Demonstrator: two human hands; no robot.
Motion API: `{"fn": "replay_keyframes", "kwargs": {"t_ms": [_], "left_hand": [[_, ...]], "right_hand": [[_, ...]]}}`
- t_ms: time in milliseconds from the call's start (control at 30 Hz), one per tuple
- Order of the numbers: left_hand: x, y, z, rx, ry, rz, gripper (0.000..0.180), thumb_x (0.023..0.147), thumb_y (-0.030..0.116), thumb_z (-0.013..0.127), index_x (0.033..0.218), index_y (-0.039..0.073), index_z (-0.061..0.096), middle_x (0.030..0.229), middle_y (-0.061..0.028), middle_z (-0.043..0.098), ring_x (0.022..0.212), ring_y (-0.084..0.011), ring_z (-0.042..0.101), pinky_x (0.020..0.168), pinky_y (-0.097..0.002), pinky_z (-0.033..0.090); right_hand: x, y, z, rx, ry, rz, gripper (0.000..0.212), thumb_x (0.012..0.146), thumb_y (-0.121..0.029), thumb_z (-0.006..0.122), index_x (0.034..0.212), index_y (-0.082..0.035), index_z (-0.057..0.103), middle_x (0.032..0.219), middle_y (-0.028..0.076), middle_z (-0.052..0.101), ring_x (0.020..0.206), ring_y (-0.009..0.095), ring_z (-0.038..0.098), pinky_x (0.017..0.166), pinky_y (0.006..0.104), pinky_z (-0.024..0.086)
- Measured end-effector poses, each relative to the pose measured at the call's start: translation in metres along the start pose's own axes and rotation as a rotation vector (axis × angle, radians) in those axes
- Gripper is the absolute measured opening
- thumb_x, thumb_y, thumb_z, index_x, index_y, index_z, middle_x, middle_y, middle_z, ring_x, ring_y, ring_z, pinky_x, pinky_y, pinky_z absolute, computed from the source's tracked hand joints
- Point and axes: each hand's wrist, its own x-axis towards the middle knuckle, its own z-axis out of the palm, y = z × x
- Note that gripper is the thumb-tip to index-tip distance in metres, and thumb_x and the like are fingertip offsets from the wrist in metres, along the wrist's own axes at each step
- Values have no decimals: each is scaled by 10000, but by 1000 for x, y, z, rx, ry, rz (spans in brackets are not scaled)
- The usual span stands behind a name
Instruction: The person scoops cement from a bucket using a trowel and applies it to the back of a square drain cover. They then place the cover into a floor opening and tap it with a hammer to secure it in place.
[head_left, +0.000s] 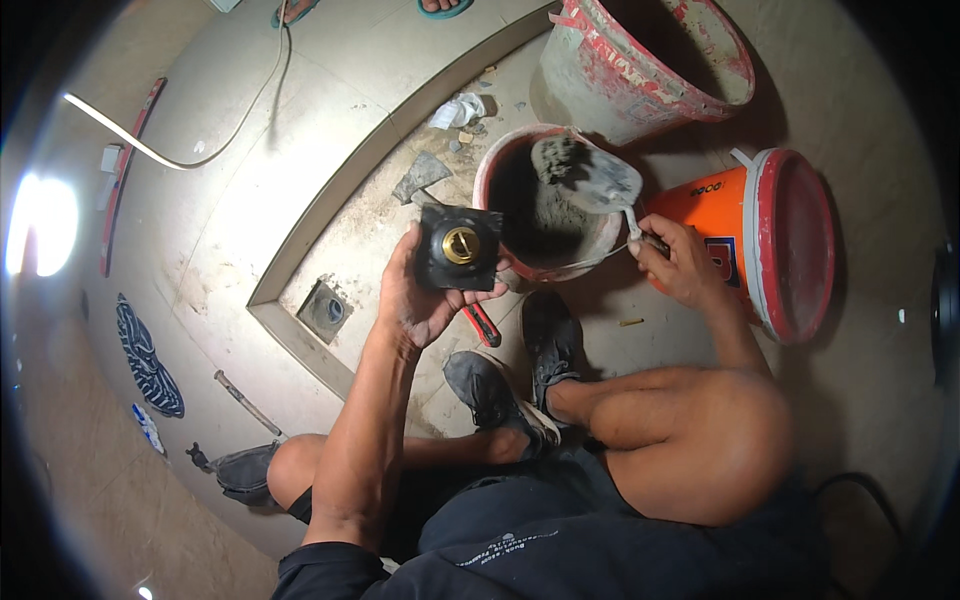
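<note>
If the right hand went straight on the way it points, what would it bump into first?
Probably the bucket of grey mix, just ahead of the right hand; depth is unclear, so the hand might pass above it.

I count two hands of mine, left (415, 312) and right (683, 258), and two shoes (545, 340) on my feet. Buckets (600, 85): three. Trowel (614, 188) in hand: one. Black plate (430, 265): one, bearing one brass disc (461, 246). Floor opening (325, 312): one. Red handle (483, 326): one. White cable (130, 138): one. Sandals (443, 11) on another person: two.
</note>
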Motion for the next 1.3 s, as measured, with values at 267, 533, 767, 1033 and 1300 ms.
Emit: {"fn": "replay_keyframes", "kwargs": {"t_ms": [267, 533, 767, 1033, 1300], "left_hand": [[23, 9, 24, 0, -48, -105, 779, 1088, 578, 354, 1501, -81, 390, 1363, -366, 586, 1149, -538, 671, 877, -627, 637], [25, 7, 25, 18, -36, -158, 760, 1093, 570, 321, 1478, -79, 408, 1281, -418, 598, 1032, -546, 691, 759, -552, 652], [27, 1, 28, 0, 37, -156, 758, 1093, 582, 307, 1463, -69, 426, 1265, -430, 610, 1011, -579, 698, 713, -530, 673], [39, -7, 18, -135, -68, -199, 714, 1088, 561, 388, 1469, -41, 445, 1294, -353, 625, 1109, -586, 666, 766, -652, 639], [27, 16, 21, -85, -131, -170, 717, 1078, 560, 417, 1462, -45, 453, 1283, -351, 631, 1033, -575, 699, 744, -617, 661]], "right_hand": [[-3, -1, 11, -109, 197, -326, 155, 925, -94, 753, 982, 41, 703, 838, 169, 653, 728, 305, 655, 662, 384, 513], [-5, 22, 20, -226, 225, -386, 158, 875, -87, 784, 918, 27, 682, 886, 158, 626, 764, 363, 633, 672, 439, 520], [-4, 22, 21, -344, 249, -436, 149, 818, -32, 782, 882, 10, 654, 909, 145, 622, 852, 361, 624, 757, 455, 516], [-5, 38, 25, -477, 347, -512, 139, 812, 0, 755, 890, 36, 647, 977, 174, 641, 911, 389, 629, 817, 484, 523], [-4, 53, 16, -505, 262, -376, 116, 876, 2, 701, 984, 43, 690, 978, 156, 664, 905, 353, 656, 825, 449, 535]]}}
